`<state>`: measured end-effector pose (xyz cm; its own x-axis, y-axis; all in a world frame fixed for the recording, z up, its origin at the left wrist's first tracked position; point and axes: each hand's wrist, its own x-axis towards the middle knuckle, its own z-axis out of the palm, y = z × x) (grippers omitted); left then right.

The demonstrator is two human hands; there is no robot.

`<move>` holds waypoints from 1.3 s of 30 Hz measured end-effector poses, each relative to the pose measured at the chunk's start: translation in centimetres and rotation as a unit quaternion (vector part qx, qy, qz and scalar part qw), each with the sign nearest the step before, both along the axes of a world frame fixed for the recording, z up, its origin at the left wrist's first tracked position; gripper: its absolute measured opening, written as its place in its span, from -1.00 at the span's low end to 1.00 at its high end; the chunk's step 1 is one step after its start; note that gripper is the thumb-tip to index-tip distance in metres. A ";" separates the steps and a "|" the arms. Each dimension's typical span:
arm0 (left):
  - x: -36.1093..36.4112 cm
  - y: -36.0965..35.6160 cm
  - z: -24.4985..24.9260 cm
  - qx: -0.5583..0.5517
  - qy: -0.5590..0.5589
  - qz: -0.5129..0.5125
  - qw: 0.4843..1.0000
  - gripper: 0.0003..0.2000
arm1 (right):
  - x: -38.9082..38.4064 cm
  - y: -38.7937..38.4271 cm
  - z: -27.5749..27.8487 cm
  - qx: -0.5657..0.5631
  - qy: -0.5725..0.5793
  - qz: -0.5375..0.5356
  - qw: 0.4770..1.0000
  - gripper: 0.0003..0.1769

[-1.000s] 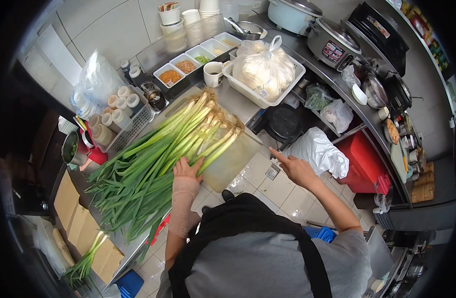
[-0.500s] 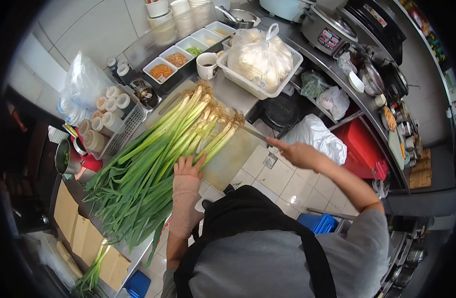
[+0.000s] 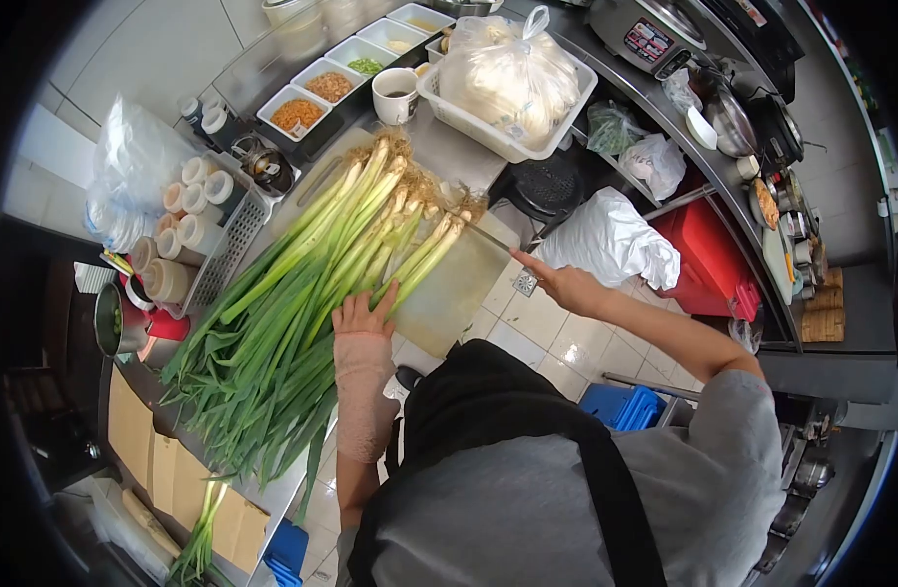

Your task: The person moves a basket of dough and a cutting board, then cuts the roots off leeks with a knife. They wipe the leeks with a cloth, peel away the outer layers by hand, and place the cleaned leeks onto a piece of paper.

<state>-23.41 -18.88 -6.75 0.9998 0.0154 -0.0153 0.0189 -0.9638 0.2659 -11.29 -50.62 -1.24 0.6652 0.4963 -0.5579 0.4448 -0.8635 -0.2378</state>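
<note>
A large pile of green onions point(image 3: 292, 293) lies on the cutting board point(image 3: 439, 303), its roots point(image 3: 424, 183) toward the back and its leaves hanging over the counter's near edge. My left hand point(image 3: 365, 315), its wrist wrapped in a beige bandage point(image 3: 363, 391), rests with fingers spread on the stalks at the right of the pile. In my right hand point(image 3: 566, 289) is a knife point(image 3: 490, 238), held by its handle with the index finger stretched along it. The blade's far end lies across the white stalks just below the roots of the rightmost onions.
Trays of chopped food point(image 3: 297, 114), a mug point(image 3: 396, 96) and a white basket point(image 3: 507, 145) with a tied plastic bag stand behind the board. Squeeze bottles point(image 3: 196, 233) crowd the left. Cardboard point(image 3: 170, 470) with more onions is at lower left; a red bin point(image 3: 708, 256) is at right.
The view has shifted, so the counter's back sits higher in the picture. The knife remains at the rightmost onions' root ends, and my left hand still rests on the stalks.
</note>
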 end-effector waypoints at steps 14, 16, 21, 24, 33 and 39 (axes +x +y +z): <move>-0.2 0.5 2.4 -0.020 0.019 0.045 0.999 -0.36 | -2.4 -1.6 0.5 0.200 -0.049 -0.048 0.977 -0.33; -0.5 0.2 1.8 -0.008 0.008 0.049 0.999 -0.36 | -2.3 -2.5 1.3 0.264 -0.043 -0.060 0.962 -0.41; -1.1 0.1 0.3 -0.008 -0.104 0.049 0.993 -0.39 | 0.8 -2.2 3.2 0.173 -0.175 -0.043 0.968 -0.59; -1.3 0.3 0.3 -0.009 -0.112 0.048 0.992 -0.49 | 4.0 -1.3 0.1 0.183 -0.233 -0.031 0.955 -0.57; -1.5 -1.1 1.3 0.004 -0.062 0.056 0.997 -0.66 | 13.0 5.4 -7.3 0.190 -0.235 -0.003 0.953 -0.50; -1.9 -1.5 3.0 -0.067 -0.014 0.096 0.993 -0.70 | 15.0 8.6 -9.6 0.192 -0.288 0.020 0.938 -0.40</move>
